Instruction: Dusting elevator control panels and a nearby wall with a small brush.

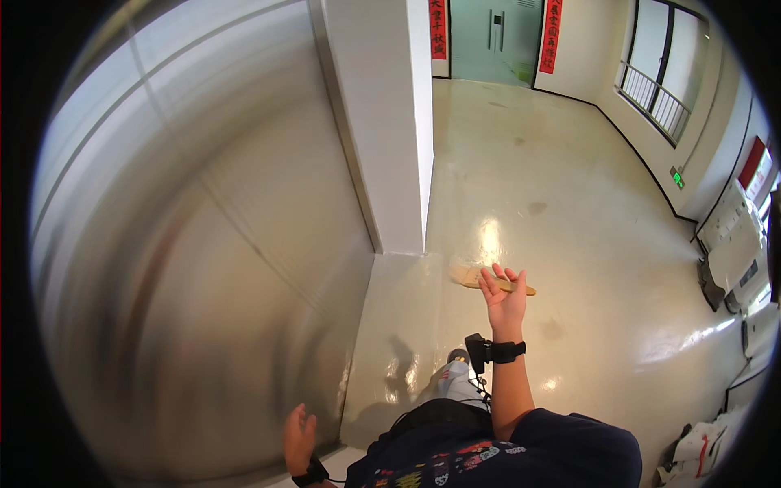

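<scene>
One wooden brush (492,281), two wrist bands (506,351), two red banners (438,28).

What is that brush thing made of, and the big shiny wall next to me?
The brush by the right hand looks wooden: tan matte handle, pale bristles, though blurred. The big wall seems brushed metal, probably steel: grey with smeared reflections.

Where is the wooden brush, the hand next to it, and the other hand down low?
wooden brush (521,288): head view, on its handle end.
right hand (504,299): head view, on the palm.
left hand (298,436): head view, on the back of the hand.
</scene>
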{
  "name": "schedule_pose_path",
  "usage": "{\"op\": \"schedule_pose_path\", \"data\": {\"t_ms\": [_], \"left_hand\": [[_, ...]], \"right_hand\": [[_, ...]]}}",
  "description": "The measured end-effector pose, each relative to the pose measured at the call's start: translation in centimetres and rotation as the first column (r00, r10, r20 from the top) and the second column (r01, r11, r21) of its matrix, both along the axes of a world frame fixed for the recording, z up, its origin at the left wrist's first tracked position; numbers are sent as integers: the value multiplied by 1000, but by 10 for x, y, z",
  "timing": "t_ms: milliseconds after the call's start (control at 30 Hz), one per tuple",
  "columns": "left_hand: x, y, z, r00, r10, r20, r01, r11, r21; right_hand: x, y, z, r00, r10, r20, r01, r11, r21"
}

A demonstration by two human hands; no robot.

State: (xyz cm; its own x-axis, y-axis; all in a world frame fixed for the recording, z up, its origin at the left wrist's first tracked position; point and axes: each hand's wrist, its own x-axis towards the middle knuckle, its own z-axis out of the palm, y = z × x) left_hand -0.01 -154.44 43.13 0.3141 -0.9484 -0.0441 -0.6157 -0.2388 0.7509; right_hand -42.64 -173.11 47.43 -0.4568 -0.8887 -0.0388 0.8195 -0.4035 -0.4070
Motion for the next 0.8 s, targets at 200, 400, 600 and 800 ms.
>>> {"op": "schedule_pose_path", "data": {"t_ms": [200, 400, 600, 800], "left_hand": [[-50, -153, -80, 989, -102, 109, 127, 958, -256], [-162, -345, -93, 943, -212, 257, 315, 819, -480], [-250, -410, -62, 880, -390, 272, 473, 660, -584], [-249, -460, -101, 914, -289, 284, 395, 795, -461]], "right_hand": [[-133, -49, -102, 895, -196, 401, 247, 966, -79], [-212, -118, -139, 831, -536, 146, 543, 840, -11], [-241, -164, -146, 925, -373, 73, 376, 926, -26], [-282, -172, -188, 874, -373, 311, 396, 918, -9]]}}
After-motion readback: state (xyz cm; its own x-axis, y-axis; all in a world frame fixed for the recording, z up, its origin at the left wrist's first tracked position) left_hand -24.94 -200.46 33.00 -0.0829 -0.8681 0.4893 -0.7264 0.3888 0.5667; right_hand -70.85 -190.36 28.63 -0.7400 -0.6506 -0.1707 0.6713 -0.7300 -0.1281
